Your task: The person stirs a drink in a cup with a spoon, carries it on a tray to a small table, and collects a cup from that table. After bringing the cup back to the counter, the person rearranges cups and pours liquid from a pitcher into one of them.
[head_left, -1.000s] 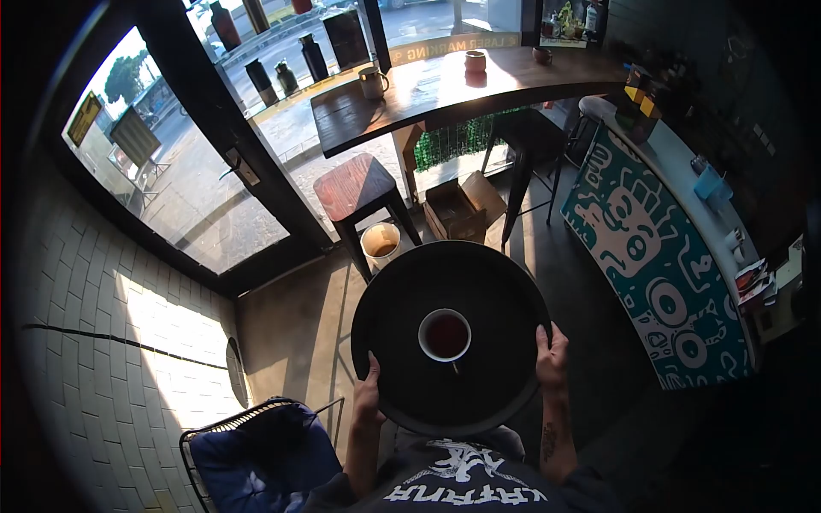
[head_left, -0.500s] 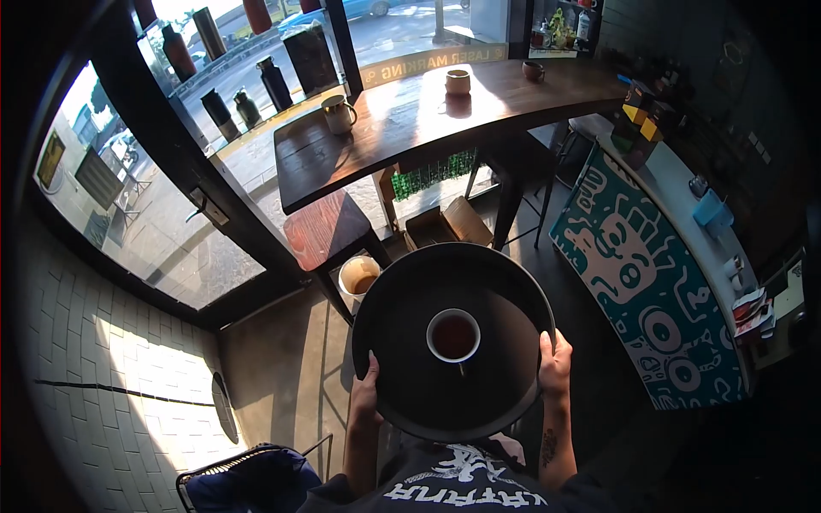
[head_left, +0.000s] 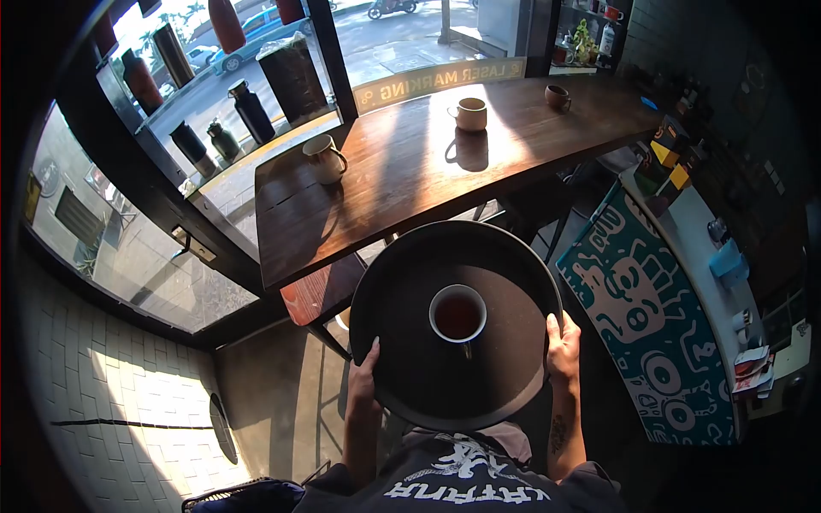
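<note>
A round black serving tray is held level in front of my body. My left hand grips its left rim, thumb on top and the other fingers hidden beneath. On the opposite side my right hand holds the right rim the same way. Near the middle of the tray stands a white cup of dark reddish liquid, its handle toward me. Beyond the tray's far rim is a wooden bar table, with a tall mug, a pale mug and a small brown cup on it.
A wooden stool stands under the table's near left corner. To the right runs a counter with a teal patterned front. A glass door is at the left, and bottles stand by the window. A chair is behind at lower left.
I have come closer to the bar table, which now looks larger and nearer the tray. The stool and floor bucket are more covered by the tray. Both hands keep their hold.
</note>
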`<state>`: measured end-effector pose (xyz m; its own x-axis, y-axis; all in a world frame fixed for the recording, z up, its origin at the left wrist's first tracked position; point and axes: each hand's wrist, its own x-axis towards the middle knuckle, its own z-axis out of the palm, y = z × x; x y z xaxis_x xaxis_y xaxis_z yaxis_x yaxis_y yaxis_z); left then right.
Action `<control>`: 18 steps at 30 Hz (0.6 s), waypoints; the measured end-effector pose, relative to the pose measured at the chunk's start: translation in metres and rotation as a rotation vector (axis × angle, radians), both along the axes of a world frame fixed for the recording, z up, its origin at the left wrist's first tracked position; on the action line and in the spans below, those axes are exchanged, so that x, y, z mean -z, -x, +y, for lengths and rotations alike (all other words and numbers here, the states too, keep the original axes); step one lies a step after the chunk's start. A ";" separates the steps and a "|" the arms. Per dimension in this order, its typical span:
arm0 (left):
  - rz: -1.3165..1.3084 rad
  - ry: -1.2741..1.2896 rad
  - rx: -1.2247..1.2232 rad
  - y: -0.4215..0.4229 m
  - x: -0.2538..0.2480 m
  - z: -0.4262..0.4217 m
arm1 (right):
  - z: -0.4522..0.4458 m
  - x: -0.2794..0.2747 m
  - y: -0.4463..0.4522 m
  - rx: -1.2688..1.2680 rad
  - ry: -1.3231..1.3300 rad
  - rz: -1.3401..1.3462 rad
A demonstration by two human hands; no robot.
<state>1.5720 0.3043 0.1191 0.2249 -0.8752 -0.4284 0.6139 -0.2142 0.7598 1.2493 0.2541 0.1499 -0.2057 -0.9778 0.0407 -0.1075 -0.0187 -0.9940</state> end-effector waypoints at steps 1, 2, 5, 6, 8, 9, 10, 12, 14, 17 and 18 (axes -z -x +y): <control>-0.017 0.019 -0.005 0.001 -0.001 -0.010 | -0.015 0.000 0.000 -0.011 -0.004 0.000; -0.018 0.016 -0.017 0.000 -0.001 -0.020 | -0.030 0.001 0.000 -0.028 0.002 -0.012; 0.078 0.049 -0.091 0.001 -0.005 -0.056 | -0.080 -0.001 -0.006 -0.076 0.022 -0.054; 0.085 0.051 -0.109 0.003 -0.008 -0.066 | -0.097 -0.001 -0.006 -0.105 0.022 -0.058; 0.090 0.053 -0.153 0.006 -0.008 -0.085 | -0.129 0.004 -0.004 -0.158 0.021 -0.065; 0.090 0.065 -0.170 0.007 -0.007 -0.095 | -0.146 0.010 0.000 -0.186 0.006 -0.046; 0.091 0.082 -0.187 0.009 -0.007 -0.107 | -0.165 0.014 0.003 -0.214 -0.004 -0.026; 0.069 0.038 -0.236 0.018 -0.011 -0.128 | -0.200 0.015 0.008 -0.254 0.006 -0.020; 0.041 -0.018 -0.277 0.025 -0.012 -0.143 | -0.231 0.008 0.013 -0.289 -0.027 0.008; 0.123 -0.054 -0.298 0.039 -0.006 -0.168 | -0.276 0.017 0.022 -0.325 0.008 0.017; 0.124 -0.048 -0.289 0.043 -0.008 -0.174 | -0.287 0.015 0.021 -0.326 0.027 0.053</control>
